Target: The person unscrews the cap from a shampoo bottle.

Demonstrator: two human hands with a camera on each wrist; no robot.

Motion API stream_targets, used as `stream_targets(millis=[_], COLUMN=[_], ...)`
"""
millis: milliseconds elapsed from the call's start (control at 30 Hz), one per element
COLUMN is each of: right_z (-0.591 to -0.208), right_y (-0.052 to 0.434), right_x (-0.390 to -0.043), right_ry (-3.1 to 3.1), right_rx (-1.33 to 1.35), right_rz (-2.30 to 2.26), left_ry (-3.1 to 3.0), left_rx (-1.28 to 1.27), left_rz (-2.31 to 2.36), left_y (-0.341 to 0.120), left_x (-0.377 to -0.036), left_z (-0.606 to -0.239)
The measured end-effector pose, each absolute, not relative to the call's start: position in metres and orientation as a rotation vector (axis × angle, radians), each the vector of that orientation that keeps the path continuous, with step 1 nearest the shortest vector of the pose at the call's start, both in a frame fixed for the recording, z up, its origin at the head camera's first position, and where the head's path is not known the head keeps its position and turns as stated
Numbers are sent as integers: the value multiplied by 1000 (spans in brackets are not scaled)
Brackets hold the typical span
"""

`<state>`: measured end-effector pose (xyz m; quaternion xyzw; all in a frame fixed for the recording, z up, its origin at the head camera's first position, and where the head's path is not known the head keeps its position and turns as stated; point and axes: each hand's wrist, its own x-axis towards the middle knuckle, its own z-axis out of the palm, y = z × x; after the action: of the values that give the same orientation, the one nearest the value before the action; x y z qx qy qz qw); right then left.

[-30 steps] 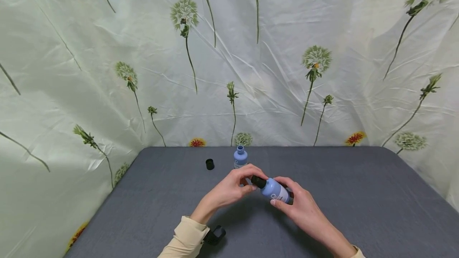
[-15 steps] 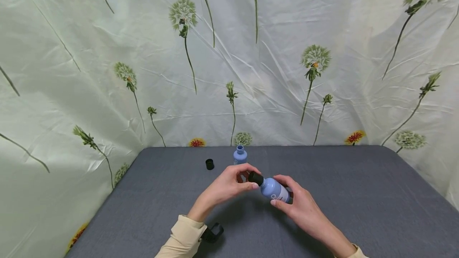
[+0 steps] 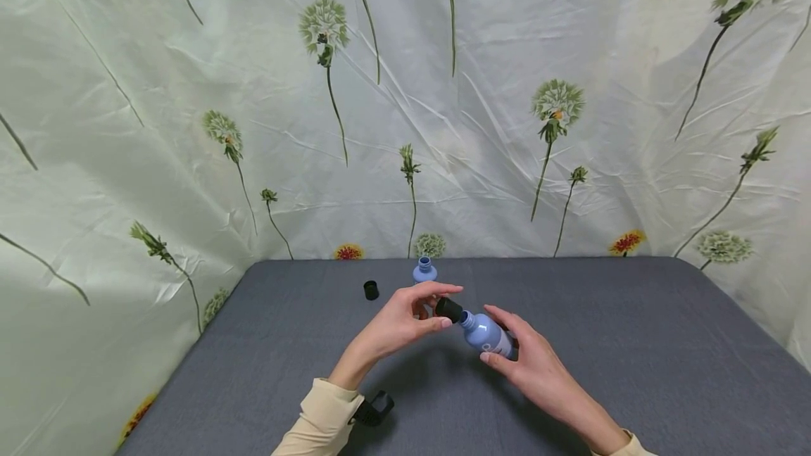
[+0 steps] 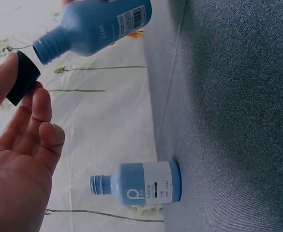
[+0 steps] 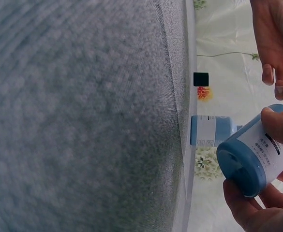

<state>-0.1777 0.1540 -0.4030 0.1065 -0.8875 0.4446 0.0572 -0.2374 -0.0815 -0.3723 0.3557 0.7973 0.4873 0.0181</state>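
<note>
The right hand grips a tilted blue bottle above the grey desk; the left hand pinches its black cap just off the neck; a second uncapped bottle stands behind, another cap beside it

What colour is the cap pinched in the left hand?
Black cap, clearest in the left wrist view.

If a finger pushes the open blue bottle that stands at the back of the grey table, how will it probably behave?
The small blue plastic bottle standing uncapped looks light, so it would probably slide or tip easily. Its body is round, so once down it may roll on the grey table. With no cap on its neck, any contents could spill; how full it is cannot be told.
</note>
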Motion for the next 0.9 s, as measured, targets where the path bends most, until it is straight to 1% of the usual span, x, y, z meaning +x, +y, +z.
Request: stream_targets(millis=[133, 200, 400, 667, 900], right_z=[-403, -403, -402, -404, -403], right_y=[154, 154, 154, 155, 154], right_x=[-178, -179, -178, -179, -182], right_ry=[-2692, -2696, -2712, -2698, -2702], right_rx=[311, 293, 251, 228, 210], right_rz=[1347, 1347, 1360, 1408, 1433], left_ry=[2481, 2484, 2478, 2491, 2529], left_rx=[1117, 1134, 1178, 1083, 1067], left_rz=[1502, 1500, 1521, 1508, 1459], left_y=[-81, -81, -84, -83, -81], left_x=[-237, -232, -236, -237, -237], left_z=[-372, -365, -370, -376, -376])
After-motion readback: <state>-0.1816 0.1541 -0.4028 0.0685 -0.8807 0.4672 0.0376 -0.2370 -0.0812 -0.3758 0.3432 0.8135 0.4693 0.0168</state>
